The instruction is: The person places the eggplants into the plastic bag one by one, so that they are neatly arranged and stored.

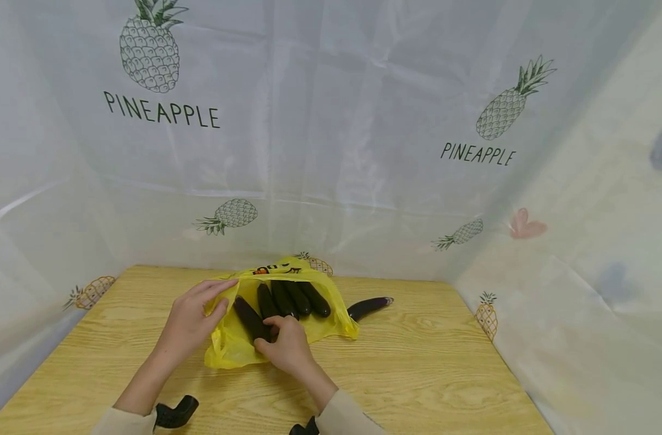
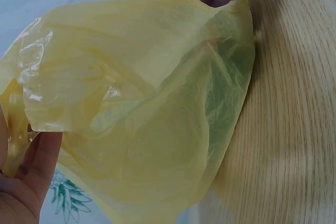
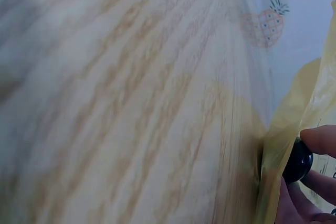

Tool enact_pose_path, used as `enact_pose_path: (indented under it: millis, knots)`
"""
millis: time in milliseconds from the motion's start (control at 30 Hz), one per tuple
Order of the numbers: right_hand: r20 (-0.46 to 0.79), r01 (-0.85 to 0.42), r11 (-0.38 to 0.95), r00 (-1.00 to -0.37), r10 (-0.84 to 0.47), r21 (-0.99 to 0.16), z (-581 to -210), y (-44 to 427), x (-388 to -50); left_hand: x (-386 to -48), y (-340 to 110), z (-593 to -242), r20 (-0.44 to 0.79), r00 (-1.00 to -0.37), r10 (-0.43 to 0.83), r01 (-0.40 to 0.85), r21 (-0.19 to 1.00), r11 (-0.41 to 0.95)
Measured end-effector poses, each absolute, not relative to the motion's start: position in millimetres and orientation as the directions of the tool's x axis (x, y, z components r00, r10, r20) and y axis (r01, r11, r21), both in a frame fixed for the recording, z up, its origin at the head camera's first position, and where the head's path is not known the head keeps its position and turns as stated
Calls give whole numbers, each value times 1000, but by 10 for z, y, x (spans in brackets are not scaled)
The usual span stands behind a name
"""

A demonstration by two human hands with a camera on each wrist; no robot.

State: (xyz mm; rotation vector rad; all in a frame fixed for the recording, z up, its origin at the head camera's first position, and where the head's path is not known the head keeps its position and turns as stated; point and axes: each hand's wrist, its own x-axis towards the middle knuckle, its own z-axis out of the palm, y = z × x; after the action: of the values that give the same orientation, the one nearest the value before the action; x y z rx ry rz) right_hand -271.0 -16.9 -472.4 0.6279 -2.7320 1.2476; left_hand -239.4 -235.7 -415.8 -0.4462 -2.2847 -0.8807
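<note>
A yellow plastic bag (image 1: 230, 353) lies on its side on the table, its mouth gaping toward me. My left hand (image 1: 191, 321) pinches the bag's rim at the left, thumb and fingers on the film, as the left wrist view also shows. Inside the mouth, my right hand (image 1: 291, 347) grips the near end of a dark eggplant (image 1: 248, 315); its glossy rounded end (image 3: 298, 162) shows between thumb and fingers in the right wrist view. Several more eggplants (image 1: 314, 299) lie side by side deeper in the bag, their far ends hidden.
Another eggplant (image 1: 370, 307) lies at the bag's right side, its left end hidden by the bag. Under everything is a wood-grain table (image 1: 418, 374). A white curtain (image 1: 331, 151) with pineapple prints hangs behind the table and along its sides.
</note>
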Motion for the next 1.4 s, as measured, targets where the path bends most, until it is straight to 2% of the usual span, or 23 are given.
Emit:
enact_pose_path:
  millis: [700, 1400]
  knots:
    - [256, -347, 645, -938, -235, -681, -4750, -324, -2792, -2376, -2339, -4152, 675, -733, 80, 515, 475, 714]
    - [233, -356, 648, -934, -270, -674, -4742, -286, -2765, -2404, -2356, -4182, 661, -746, 80, 501, 477, 722]
